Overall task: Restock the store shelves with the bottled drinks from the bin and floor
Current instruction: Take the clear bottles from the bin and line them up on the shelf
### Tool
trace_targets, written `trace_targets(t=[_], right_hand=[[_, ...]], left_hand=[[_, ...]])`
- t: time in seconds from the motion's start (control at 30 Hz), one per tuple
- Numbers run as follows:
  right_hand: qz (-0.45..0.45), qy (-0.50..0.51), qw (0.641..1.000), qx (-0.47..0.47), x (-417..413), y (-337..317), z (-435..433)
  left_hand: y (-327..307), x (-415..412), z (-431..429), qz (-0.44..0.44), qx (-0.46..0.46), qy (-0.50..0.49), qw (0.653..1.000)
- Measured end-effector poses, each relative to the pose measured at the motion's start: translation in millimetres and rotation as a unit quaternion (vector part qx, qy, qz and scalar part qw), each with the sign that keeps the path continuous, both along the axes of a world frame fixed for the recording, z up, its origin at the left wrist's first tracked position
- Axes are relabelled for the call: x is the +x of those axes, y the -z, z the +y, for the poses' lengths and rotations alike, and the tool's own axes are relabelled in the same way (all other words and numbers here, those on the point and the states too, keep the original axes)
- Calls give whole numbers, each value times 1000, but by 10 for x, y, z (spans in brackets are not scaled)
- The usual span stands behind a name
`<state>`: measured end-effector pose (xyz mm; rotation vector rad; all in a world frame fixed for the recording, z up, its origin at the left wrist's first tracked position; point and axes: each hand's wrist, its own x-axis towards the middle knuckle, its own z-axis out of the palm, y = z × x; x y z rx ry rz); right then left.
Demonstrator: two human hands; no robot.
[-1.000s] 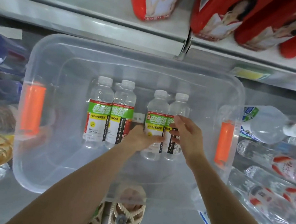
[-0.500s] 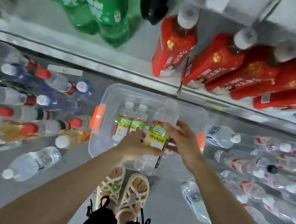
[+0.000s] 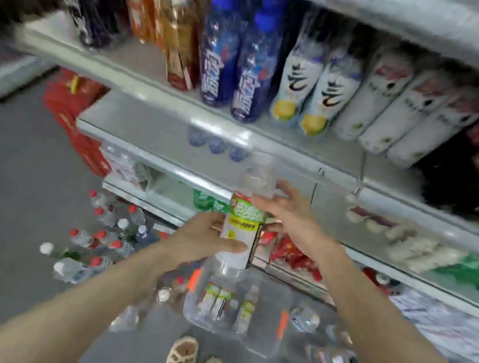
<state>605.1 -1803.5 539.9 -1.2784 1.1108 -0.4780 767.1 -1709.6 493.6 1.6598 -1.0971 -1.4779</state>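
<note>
The left hand (image 3: 206,237) wraps around the low part of the green-label drink bottle (image 3: 241,226). The right hand (image 3: 293,216) grips its top so it does not tip. The bottle is high above the clear bin (image 3: 260,341), ready for a shelf (image 3: 279,153).

I'm seeing a pair of beige woven sandals (image 3: 181,358) standing at the bottom edge. A stack of red cardboard cartons (image 3: 71,110) is sitting far off to the left. Higher up, tall dark-blue plastic bottles (image 3: 236,62) are standing just beside white bottles with lemon pictures (image 3: 310,82), all blurring.
</note>
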Motion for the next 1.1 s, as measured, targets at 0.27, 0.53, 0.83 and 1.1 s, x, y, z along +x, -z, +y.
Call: trace_targets(t=[0.27, 0.53, 0.83, 1.1], right_hand=[[-61, -69, 980, -174, 747, -2278, 91], [-106, -76, 944, -304, 1634, -3618, 461], [-155, -38, 911, -380, 2969, -4473, 862], [-160, -47, 886, -432, 3699, -4991, 963]], left_hand=[[-2193, 721, 133, -51, -184, -62, 980], [-3558, 1666, 465, -105, -317, -43, 941], [-4498, 3068, 737, -139, -408, -22, 902], [-4917, 3779, 801, -139, -452, -46, 880]])
